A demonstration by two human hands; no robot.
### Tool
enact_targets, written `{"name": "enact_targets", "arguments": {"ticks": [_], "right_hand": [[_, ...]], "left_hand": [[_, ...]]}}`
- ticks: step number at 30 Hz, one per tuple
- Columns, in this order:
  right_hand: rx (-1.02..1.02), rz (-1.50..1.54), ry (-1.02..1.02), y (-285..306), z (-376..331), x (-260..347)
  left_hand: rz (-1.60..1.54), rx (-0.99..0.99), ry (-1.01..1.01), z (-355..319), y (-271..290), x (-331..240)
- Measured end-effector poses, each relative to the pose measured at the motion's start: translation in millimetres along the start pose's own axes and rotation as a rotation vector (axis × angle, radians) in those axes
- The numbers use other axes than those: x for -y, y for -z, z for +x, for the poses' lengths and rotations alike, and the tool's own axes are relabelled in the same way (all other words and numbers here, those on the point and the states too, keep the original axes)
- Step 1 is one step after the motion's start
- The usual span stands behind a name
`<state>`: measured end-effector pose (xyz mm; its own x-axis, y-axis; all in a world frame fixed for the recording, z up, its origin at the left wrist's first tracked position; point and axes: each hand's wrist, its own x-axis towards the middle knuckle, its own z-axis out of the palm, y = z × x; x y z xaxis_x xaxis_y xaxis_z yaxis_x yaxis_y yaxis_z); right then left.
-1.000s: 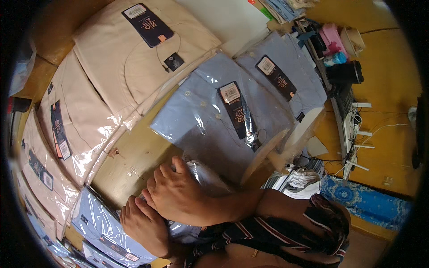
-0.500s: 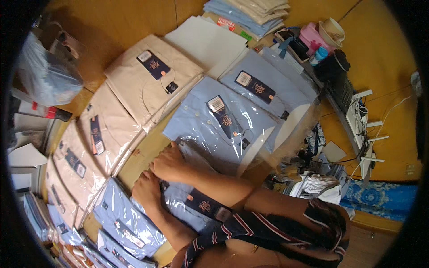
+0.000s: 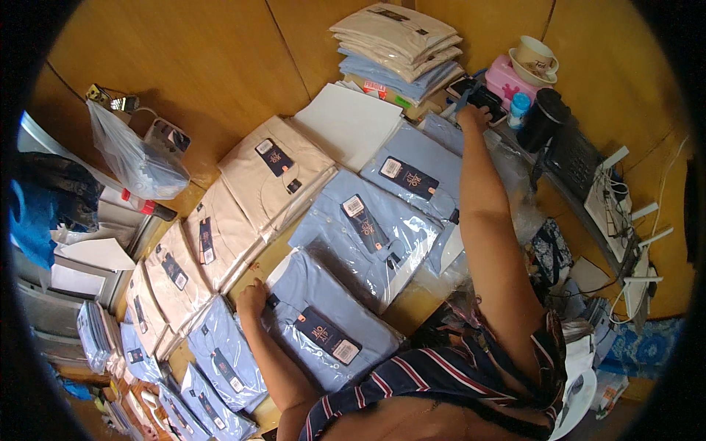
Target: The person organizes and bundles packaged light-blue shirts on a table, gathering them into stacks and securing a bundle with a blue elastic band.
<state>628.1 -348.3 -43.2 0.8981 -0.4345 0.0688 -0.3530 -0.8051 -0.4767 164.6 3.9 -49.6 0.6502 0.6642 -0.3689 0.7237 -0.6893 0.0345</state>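
A light blue folded shirt (image 3: 312, 290) in clear plastic, with a dark tag, lies right in front of me. My left hand (image 3: 251, 298) is at its upper left corner, fingers loosely bent and apart, resting against the edge of the wrapping. My right arm stretches to the far right, over the edge of another bagged blue shirt (image 3: 412, 165). There my right hand (image 3: 474, 116) is beside a dark tray (image 3: 489, 99) of small items, its fingers apart. A blue strip sticks up next to those fingers; its kind is unclear.
Bagged beige shirts (image 3: 239, 198) form an overlapping row on the left. White sheets (image 3: 349, 121) and a shirt stack (image 3: 393, 40) are at the back. A black mug (image 3: 544, 117), a pink box (image 3: 507, 79) and a white router (image 3: 607, 195) stand right. A plastic bag (image 3: 140, 158) hangs left.
My right hand has left the near blue shirt and reached out to the far right tray. My left hand stays by the shirt's corner. The near shirt now lies flatter and more fully in view.
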Motion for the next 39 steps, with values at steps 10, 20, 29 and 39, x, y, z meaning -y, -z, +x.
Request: {"name": "enact_targets", "arguments": {"ticks": [10, 20, 29, 39], "right_hand": [[0.179, -0.041, 0.186, -18.7, -5.8, 17.7], [0.461, 0.839, 1.159, 113.8, -188.0, 105.0], [1.081, 0.704, 1.648, 202.1, -302.2, 89.7], [1.366, 0.187, 1.432, 108.2, -308.2, 66.3]], "left_hand": [[-0.067, -0.091, -0.107, 8.2, -20.3, 26.9], [-0.631, -0.909, -0.717, -77.7, 106.5, -101.8], [-1.145, -0.103, -0.845, -106.5, 138.1, -91.0], [-0.957, 0.453, -0.510, -120.4, 60.6, 95.3]]}}
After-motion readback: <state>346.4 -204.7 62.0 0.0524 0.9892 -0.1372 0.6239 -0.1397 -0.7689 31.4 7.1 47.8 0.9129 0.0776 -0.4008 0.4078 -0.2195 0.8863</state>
